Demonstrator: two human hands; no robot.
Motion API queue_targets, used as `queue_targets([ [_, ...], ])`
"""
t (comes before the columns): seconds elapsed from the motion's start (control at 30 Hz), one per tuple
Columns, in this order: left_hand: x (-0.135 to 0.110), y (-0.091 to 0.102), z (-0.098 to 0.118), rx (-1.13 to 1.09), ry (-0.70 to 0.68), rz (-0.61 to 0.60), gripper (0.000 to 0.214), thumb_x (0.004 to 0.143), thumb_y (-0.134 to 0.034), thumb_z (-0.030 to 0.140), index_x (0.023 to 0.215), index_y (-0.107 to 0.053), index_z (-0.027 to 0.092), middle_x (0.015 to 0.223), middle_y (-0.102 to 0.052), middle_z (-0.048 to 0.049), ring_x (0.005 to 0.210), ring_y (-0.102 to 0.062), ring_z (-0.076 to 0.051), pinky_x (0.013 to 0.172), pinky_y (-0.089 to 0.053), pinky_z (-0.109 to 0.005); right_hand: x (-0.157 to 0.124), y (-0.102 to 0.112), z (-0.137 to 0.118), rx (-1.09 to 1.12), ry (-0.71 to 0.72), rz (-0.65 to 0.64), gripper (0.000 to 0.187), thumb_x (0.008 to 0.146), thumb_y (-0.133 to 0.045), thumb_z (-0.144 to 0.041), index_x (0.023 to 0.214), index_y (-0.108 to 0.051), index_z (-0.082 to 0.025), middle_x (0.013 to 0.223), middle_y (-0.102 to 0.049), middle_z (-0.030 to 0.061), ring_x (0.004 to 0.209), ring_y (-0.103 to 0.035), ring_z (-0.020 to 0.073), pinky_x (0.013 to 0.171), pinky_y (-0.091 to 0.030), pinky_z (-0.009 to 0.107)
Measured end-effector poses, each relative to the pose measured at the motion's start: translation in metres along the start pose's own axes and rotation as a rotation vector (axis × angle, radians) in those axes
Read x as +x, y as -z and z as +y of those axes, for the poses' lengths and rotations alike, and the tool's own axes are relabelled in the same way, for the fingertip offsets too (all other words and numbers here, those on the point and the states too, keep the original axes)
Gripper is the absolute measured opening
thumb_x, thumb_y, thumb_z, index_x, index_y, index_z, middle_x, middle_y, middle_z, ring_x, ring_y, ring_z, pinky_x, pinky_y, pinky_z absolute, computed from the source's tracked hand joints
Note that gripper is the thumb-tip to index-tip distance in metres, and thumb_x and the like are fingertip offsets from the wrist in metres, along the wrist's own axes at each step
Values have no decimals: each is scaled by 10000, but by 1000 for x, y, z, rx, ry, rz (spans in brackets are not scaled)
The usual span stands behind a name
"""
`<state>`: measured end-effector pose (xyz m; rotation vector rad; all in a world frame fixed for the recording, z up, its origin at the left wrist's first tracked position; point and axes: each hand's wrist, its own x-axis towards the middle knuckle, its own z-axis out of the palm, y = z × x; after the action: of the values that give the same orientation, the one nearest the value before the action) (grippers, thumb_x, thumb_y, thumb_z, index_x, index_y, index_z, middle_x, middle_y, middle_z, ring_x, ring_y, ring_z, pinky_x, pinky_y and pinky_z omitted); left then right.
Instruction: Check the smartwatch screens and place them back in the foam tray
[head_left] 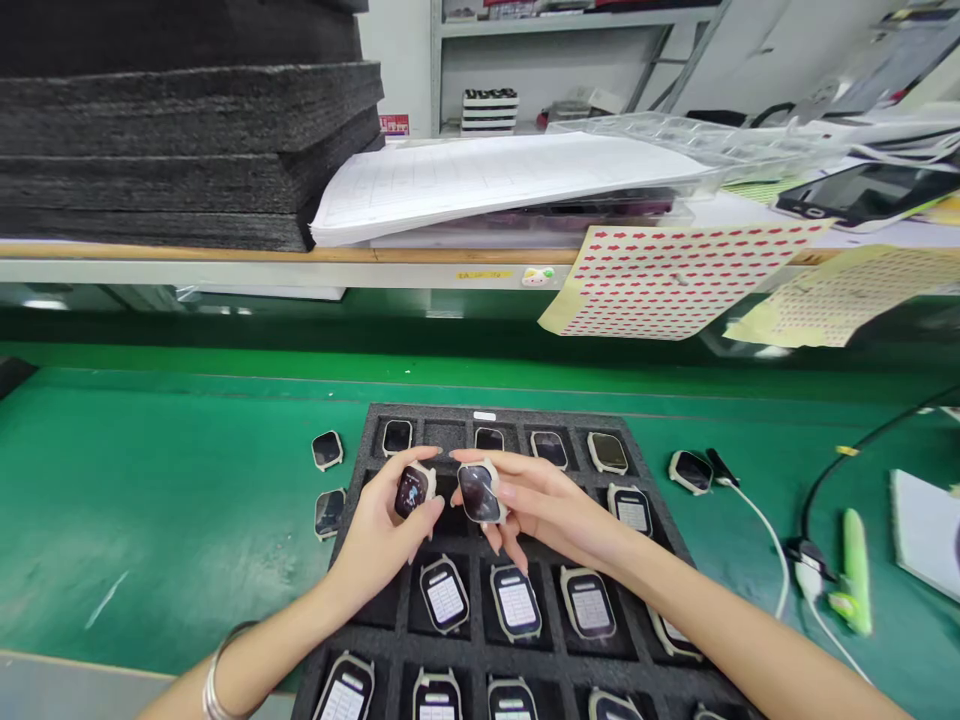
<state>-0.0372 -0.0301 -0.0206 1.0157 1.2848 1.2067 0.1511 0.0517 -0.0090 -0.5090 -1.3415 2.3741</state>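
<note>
My left hand is closed around a smartwatch case with a lit dark screen showing a small blue figure. Beside it, my right hand grips another strapless smartwatch, its screen dark and glossy. The two watches are held close together but apart, over a black foam tray. Several watch cases sit in the tray's compartments, among them one with a white list on its screen and a dark one in the back row. My forearms and hands hide some compartments.
Two watches, one at the back and one nearer, lie left of the tray. To the right are a watch, a charging cable and a green pen-like object. A shelf above carries black foam sheets and papers.
</note>
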Motion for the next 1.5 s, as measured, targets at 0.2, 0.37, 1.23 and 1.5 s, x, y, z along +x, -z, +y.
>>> queue_targets([
  [0.2,-1,2,-4,55,-31,-5,437,799,-589,191,1225,-495,213,618,-477,67,403,-402,-64,376,-329,-177,0,0,3,13,47,-4,420,882,-630,-271,1278,-535,-169,992,-631,118,649,-652,151,486,-555,234],
  [0.37,0,2,-9,102,-64,-29,454,789,-572,159,1233,-504,223,621,-494,62,391,-370,-70,387,-301,-203,-2,-2,0,-60,62,24,464,849,-673,-304,1274,-549,-163,973,-646,109,629,-666,156,537,-575,277],
  [1.23,2,4,-8,286,-183,-34,441,780,-520,103,1200,-482,234,799,-534,39,644,-504,-116,608,-403,-224,-5,-6,-1,-80,50,103,500,814,-703,-294,1273,-566,-152,937,-672,101,551,-665,146,519,-579,276],
  [1.5,-1,3,-7,350,-274,16,441,750,-528,88,1170,-505,221,817,-563,31,696,-536,-137,688,-435,-246,-5,-7,0,-95,36,113,534,803,-714,-313,1285,-555,-148,935,-672,96,555,-658,141,533,-577,276],
])
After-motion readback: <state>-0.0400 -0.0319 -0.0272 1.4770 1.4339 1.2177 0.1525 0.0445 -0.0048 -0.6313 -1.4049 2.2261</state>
